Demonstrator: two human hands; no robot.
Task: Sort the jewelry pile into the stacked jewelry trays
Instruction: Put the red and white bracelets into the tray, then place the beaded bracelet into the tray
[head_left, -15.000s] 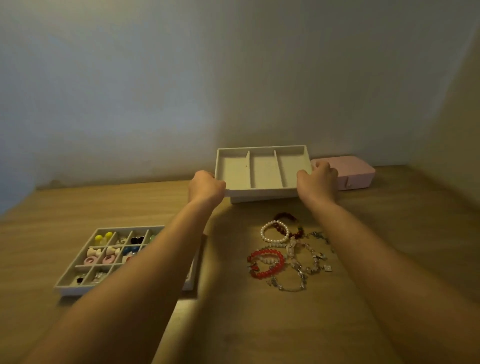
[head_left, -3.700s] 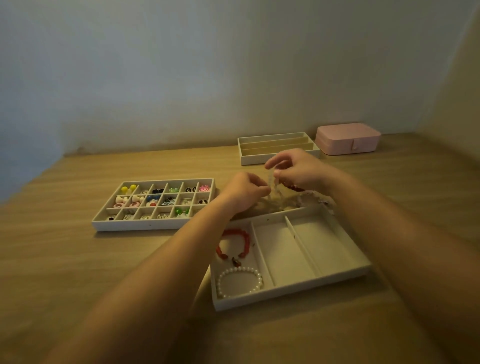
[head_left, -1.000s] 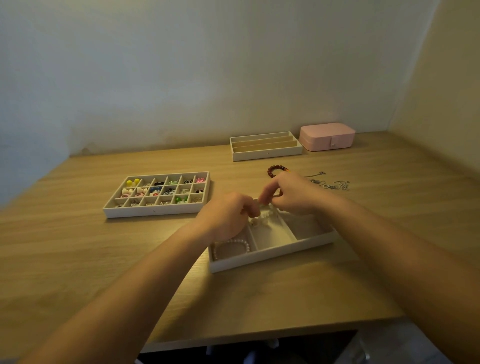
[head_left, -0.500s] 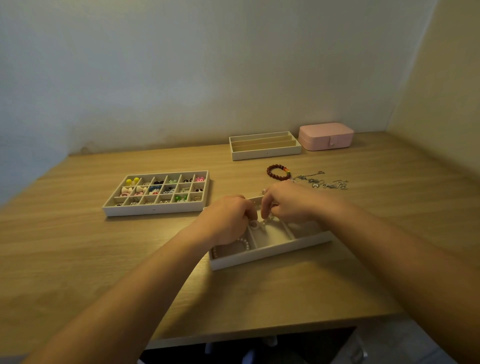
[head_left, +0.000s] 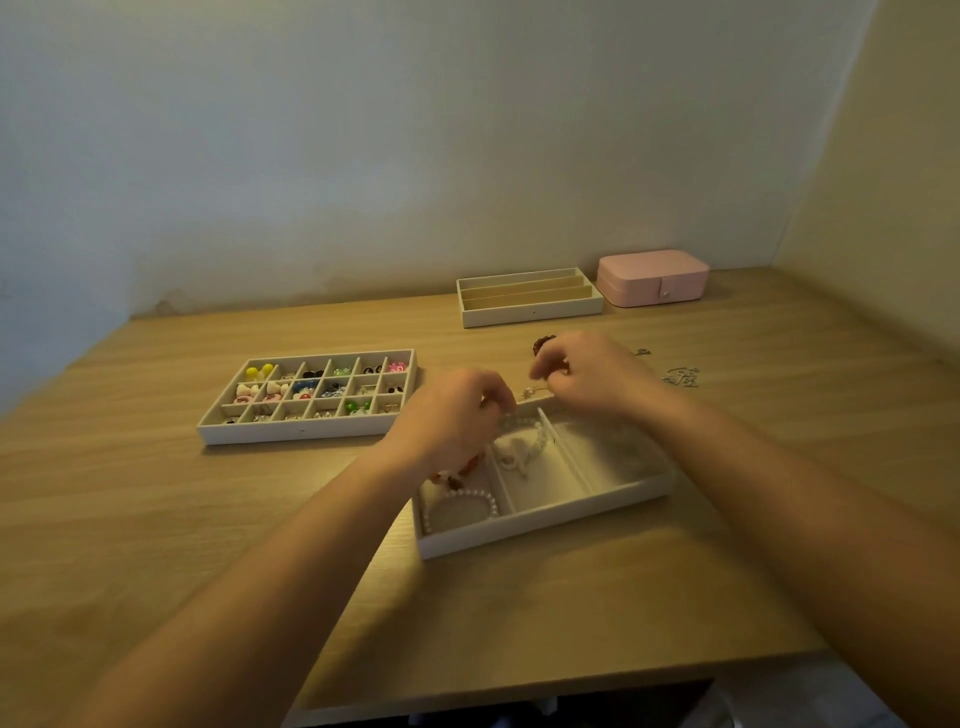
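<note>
White 3-slot tray; R fingers pinch thin chain.

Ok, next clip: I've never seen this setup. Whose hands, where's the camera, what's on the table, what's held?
No machine here: a person works bare-handed, and the single camera sits on their head, looking down. The left hand and right hand meet over the far edge of a three-compartment tray on the wooden table. The right hand pinches a small silvery piece; the left hand's fingers curl beside it, grip unclear. In the tray lie a pearl bracelet, a partly hidden red bracelet and a pale bracelet. Left of it stands a grid tray of small colourful pieces; at the back, a slotted tray and a pink box. A dark bead bracelet and silver chains lie loose beyond the hands.
</note>
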